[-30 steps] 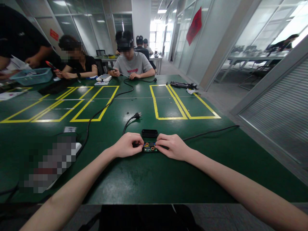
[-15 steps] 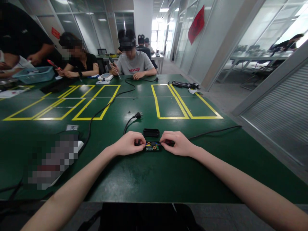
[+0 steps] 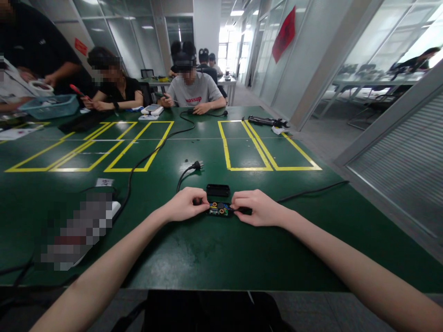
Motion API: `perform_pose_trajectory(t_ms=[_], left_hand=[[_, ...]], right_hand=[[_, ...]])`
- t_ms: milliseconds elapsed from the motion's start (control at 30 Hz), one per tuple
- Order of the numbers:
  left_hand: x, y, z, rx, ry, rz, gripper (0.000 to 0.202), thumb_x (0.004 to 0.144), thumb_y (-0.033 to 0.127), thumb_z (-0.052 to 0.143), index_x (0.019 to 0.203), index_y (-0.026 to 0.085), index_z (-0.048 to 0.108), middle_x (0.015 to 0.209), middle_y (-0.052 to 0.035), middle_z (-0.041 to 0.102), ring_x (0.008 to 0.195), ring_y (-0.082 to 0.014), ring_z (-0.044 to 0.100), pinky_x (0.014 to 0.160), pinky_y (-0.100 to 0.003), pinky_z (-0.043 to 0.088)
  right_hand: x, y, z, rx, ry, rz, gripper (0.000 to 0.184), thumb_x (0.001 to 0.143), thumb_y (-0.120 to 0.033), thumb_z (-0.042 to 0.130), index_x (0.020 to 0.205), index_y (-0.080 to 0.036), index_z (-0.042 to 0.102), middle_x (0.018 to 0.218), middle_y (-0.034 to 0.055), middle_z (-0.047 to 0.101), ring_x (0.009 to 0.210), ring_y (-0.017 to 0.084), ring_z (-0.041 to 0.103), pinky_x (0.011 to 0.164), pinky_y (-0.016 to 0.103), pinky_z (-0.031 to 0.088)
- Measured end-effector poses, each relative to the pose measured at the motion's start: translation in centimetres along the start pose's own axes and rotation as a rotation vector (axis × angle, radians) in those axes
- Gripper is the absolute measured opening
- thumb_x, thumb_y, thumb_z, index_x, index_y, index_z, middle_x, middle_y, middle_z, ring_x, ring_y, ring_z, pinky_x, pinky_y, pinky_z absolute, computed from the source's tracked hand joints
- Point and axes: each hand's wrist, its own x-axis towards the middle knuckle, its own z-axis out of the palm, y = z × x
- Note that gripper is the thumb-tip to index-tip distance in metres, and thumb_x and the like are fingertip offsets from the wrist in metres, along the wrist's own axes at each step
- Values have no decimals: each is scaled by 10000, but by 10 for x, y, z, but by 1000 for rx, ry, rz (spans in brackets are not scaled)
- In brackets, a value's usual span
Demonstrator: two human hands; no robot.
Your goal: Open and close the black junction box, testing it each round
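Observation:
An opened black power adapter (image 3: pixel 219 209) lies on the green table in front of me, its circuit board with yellow-ringed coils facing up. My left hand (image 3: pixel 187 204) is closed in a pinch at the adapter's left end, where a black plug cord runs in behind the fingers. At the other end my right hand (image 3: pixel 258 208) pinches a black cable (image 3: pixel 244 210) close to where it meets the casing. Just beyond the board sits the black casing cover (image 3: pixel 218 190), hollow side up. The exact fingertip contact on the left is partly hidden.
A two-pin plug (image 3: pixel 197 165) lies beyond my left hand. The right cable (image 3: pixel 314 191) trails to the table's edge. At left is a blurred-out device (image 3: pixel 79 230) with a numbered tag (image 3: pixel 104 182). Yellow tape outlines (image 3: pixel 249 169) mark the table; people work across it.
My right hand has shifted slightly right, and more of the black cable shows under its fingers. The left hand stays almost in place. Across the table, a person's tool has tilted lower.

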Motion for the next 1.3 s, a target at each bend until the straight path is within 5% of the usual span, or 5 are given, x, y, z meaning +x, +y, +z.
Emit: perform_pose_trajectory(t_ms=[300,500,633,767,1300], left_hand=[[3,2,0,64,54,38,236,884,221,612,660,166,562,767,7,555,686,-128,515,659,-243,382],[2,3,4,75,78,41,229,867,182,623,646,166,566,759,12,549,682,-126,512,647,-246,376],[3,1,2,48,181,33,132,880,214,631,766,169,679,799,-13,614,751,-157,567,694,-263,432],[6,-7,2,123,339,-93,134,888,254,636,916,180,744,817,-26,674,768,-181,597,723,-290,468],[8,-10,-4,-331,223,-283,214,744,355,752,817,155,749,745,-36,763,692,-183,692,643,-275,530]], right_hand=[[3,5,6,-158,61,-30,188,976,-171,531,903,-192,703,967,84,727,797,180,665,639,269,457],[4,8,13,45,178,22,175,949,-182,555,846,-205,695,923,66,718,816,183,676,714,291,524],[7,15,26,69,418,267,153,952,-219,588,908,-209,733,926,76,701,880,219,672,797,360,557],[11,22,33,46,366,452,158,922,-300,683,1000,-192,768,945,89,695,915,254,669,812,408,565],[13,16,29,534,429,536,202,865,-368,718,852,-179,789,801,53,773,711,194,683,661,330,546]])
